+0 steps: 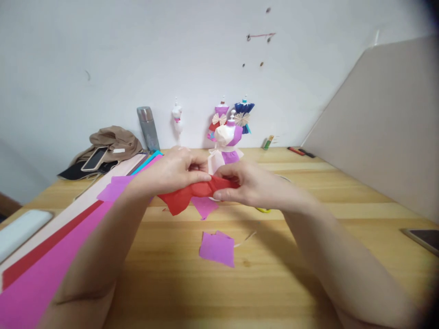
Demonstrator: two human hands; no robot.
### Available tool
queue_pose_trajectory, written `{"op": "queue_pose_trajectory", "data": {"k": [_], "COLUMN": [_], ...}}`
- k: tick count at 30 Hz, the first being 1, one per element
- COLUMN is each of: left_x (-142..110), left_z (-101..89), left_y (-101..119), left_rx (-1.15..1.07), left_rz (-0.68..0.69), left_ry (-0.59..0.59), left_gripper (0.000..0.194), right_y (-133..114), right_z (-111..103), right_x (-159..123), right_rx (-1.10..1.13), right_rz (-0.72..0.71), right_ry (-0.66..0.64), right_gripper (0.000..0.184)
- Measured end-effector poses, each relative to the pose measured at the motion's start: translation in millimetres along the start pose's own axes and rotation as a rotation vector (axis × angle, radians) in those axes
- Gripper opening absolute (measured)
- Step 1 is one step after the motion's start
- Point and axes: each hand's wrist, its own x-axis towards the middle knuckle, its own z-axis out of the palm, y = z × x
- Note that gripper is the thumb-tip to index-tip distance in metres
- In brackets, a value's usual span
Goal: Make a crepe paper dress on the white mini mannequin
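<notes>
Both hands pinch a piece of red crepe paper [181,199] above the table. My left hand [178,169] grips its upper left part, thumb in front, and the paper's loose end hangs down below. My right hand [242,183] holds the right end between thumb and fingers. Just behind the hands stands a small dress form [229,141] wrapped in cream and purple paper with a pale band at its waist; its lower part is hidden. A purple paper scrap [205,208] lies under the red piece, and another purple scrap [217,249] is nearer me.
Crepe paper sheets [44,278] in several colours lie along the left side. Against the wall are more dress forms [244,114], a grey bottle [148,130] and a glue stick [268,142]. Markers [301,152] lie back right; a phone [423,238] lies at the right edge.
</notes>
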Motion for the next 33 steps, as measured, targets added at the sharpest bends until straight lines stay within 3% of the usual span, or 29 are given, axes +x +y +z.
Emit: {"op": "queue_pose_trajectory", "data": {"k": [7, 13, 16, 19, 22, 25, 29, 31, 33], "left_x": [-2.4, 1.9, 0.9, -2.2, -4.8, -3.4, 0.1, -1.0, -3.8], "left_z": [-7.4, -6.5, -8.6, -10.4, -8.6, -4.0, -2.2, -4.0, -4.9], "left_y": [-4.4, -25.3, -31.1, -29.8, -22.2, -13.6, -7.2, -4.0, 1.5], "left_rx": [0.071, -0.009, 0.063, 0.306, 0.662, 0.903, 0.828, 0.718, 0.622], "left_rz": [-0.037, -0.081, -0.108, -0.158, -0.276, -0.354, -0.349, -0.363, -0.397], "left_ry": [-0.091, -0.044, -0.017, 0.044, 0.19, 0.324, 0.286, 0.291, 0.375], "left_gripper": [0.019, 0.019, 0.02, 0.024, 0.023, 0.027, 0.026, 0.025, 0.022], "right_y": [3.6, 14.5, 19.0, 24.4, 29.4, 31.0, 28.5, 25.1, 19.3], "right_z": [9.4, -12.2, -26.4, -36.0, -39.8, -41.3, -42.5, -39.1, -30.3], "right_x": [5.2, -2.5, -8.6, -11.2, -9.6, -7.8, -11.8, -14.6, -14.8], "right_rx": [0.095, 0.044, -0.014, -0.151, -0.212, -0.215, -0.137, -0.016, 0.103], "right_rz": [-0.036, 0.052, 0.169, 0.269, 0.279, 0.281, 0.258, 0.176, 0.031], "right_ry": [-0.11, -0.186, -0.194, -0.002, 0.291, 0.457, 0.501, 0.503, 0.497], "right_gripper": [0.02, 0.022, 0.026, 0.032, 0.028, 0.023, 0.026, 0.026, 0.023]}}
